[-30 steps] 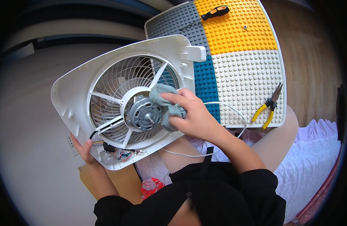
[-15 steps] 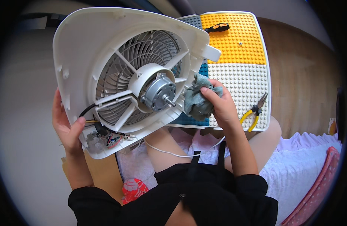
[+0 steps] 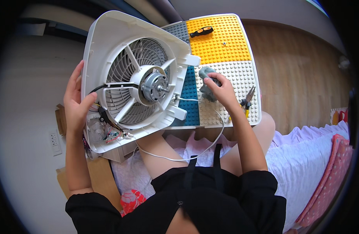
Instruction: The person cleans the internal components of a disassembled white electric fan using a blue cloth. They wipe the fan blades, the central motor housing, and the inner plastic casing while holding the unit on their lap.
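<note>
A white fan housing [image 3: 94,50] stands tilted on its edge, its open back toward me. In its middle sit a silver motor [image 3: 155,86] with a bare shaft, white spokes and a round grille [image 3: 123,64]. My left hand [image 3: 79,102] grips the housing's left edge, thumb over the rim beside a black cable. Small circuit parts [image 3: 114,135] and wires show in the lower corner. Over the white studded part of the table my right hand [image 3: 222,89] pinches a crumpled grey-green cloth [image 3: 206,72], apart from the housing.
The studded table [image 3: 247,74] carries a black-and-orange screwdriver [image 3: 202,32], a small metal nut [image 3: 224,43] and yellow-handled pliers [image 3: 248,99]. A white cord [image 3: 202,150] loops over my lap. A wall socket strip [image 3: 55,142] is at left, a white bedspread [image 3: 300,163] at right.
The housing has tilted more upright, and its right side has drawn back from the cloth. My right hand has carried the cloth away from the motor, over the white studs. The view has shifted.
</note>
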`<state>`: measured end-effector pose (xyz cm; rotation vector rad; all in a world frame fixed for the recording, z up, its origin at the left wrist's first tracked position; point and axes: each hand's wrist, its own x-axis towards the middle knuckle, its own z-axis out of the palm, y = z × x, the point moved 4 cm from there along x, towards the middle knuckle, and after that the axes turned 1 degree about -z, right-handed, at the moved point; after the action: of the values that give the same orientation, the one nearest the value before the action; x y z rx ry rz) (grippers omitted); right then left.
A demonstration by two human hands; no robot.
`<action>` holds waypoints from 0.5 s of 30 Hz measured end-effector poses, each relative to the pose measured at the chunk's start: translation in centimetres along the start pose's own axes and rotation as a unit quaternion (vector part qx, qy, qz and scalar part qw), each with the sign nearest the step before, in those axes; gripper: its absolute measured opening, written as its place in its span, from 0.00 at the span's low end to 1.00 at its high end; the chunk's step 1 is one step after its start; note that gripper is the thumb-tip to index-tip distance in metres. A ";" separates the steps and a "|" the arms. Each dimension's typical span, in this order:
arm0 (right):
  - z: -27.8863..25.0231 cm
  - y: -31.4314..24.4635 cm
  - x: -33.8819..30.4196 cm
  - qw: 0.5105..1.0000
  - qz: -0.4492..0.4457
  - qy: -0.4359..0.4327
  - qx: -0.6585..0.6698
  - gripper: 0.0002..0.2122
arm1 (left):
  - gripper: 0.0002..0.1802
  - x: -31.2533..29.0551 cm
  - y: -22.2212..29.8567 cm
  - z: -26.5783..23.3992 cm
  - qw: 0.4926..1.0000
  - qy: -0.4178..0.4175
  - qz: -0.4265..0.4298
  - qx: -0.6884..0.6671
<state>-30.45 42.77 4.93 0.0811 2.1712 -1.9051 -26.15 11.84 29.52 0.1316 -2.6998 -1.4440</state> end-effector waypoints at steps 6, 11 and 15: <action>-2.1 0.1 -0.9 0.971 -0.154 0.114 -0.146 0.12 | 0.43 0.6 0.1 -0.3 1.000 0.006 -0.014 0.012; -2.9 -1.9 -1.0 0.977 -0.136 0.073 -0.146 0.18 | 0.42 1.1 0.1 -0.6 0.999 0.010 -0.030 0.040; -3.0 -4.5 -1.7 0.951 -0.226 0.078 -0.197 0.17 | 0.41 1.5 -0.2 -0.5 1.000 -0.005 0.000 0.011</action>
<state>-30.21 45.28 10.01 -0.3823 2.8290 -1.6628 -27.53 11.17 29.68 0.1258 -2.7245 -1.4199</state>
